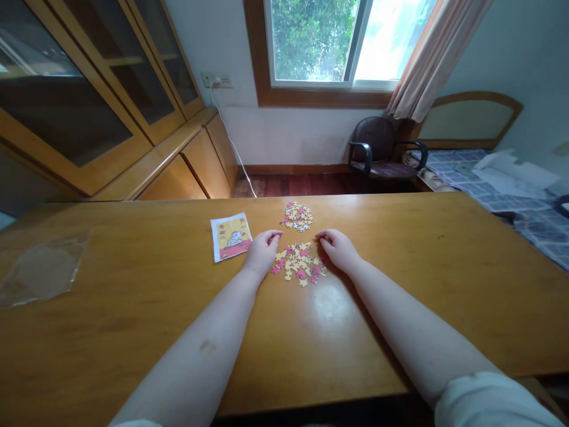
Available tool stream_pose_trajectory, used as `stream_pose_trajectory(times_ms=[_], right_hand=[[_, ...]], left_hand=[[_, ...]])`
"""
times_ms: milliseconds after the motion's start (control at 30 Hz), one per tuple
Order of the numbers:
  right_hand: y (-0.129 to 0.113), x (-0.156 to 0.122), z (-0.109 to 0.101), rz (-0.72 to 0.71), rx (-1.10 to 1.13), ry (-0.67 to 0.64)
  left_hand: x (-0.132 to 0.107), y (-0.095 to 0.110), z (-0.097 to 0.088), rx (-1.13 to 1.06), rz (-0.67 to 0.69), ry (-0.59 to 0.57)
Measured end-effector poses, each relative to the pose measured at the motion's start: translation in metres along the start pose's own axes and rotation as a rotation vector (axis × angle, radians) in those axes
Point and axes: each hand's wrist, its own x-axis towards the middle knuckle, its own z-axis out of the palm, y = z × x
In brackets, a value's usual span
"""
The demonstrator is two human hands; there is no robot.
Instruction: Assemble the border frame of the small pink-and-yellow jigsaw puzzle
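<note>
My left hand [263, 252] rests at the left side of the nearer heap of jigsaw puzzle pieces [296, 259]. Its thumb and fingers are closed together; whatever they may hold is too small to make out. Across from it, my right hand [340, 248] lies at the heap's right side, fingers curled in toward the thumb, their contents hidden. The heap is loose, yellow and pink pieces spread flat. A second, tighter pile of puzzle pieces [299, 216] sits beyond, between and past both hands. Left of my left hand lies a picture sheet [232, 236] with a white cartoon figure on yellow and pink.
A clear plastic bag [44, 267] lies on the left of the wooden table [355, 344]. Past the far edge are a brown armchair [377, 145], a bed [493, 178] and a window. Glass-door cabinets [146, 136] stand at left, with a white cord [229, 136] beside them.
</note>
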Motion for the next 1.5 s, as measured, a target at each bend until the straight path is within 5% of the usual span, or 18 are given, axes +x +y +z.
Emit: stream_pose_trajectory(times_ms=[167,367,500,700,967,1167,1300,1500], right_hand=[[0.003,0.001,0.002,0.014,0.022,0.014],[0.002,0.001,0.003,-0.005,-0.008,0.016],[0.002,0.001,0.002,0.001,-0.016,0.012],[0.004,0.002,0.002,-0.013,-0.015,0.009],[0.001,0.001,0.001,-0.012,-0.011,0.012],[0.001,0.001,-0.001,-0.014,-0.011,0.008],[0.001,0.001,0.000,-0.023,-0.010,0.003],[0.003,0.003,0.001,-0.039,-0.022,-0.005]], left_hand=[[-0.003,0.004,-0.003,-0.086,-0.003,0.060],[-0.009,0.011,-0.006,0.109,0.189,0.062],[-0.017,0.025,-0.012,0.374,0.309,-0.083],[-0.050,0.044,-0.040,0.743,0.131,-0.421],[-0.095,0.018,-0.031,0.668,0.398,-0.480],[-0.096,0.010,-0.022,0.701,0.371,-0.559],[-0.126,0.010,-0.027,0.780,0.280,-0.599],[-0.162,0.019,-0.028,0.801,0.324,-0.528]])
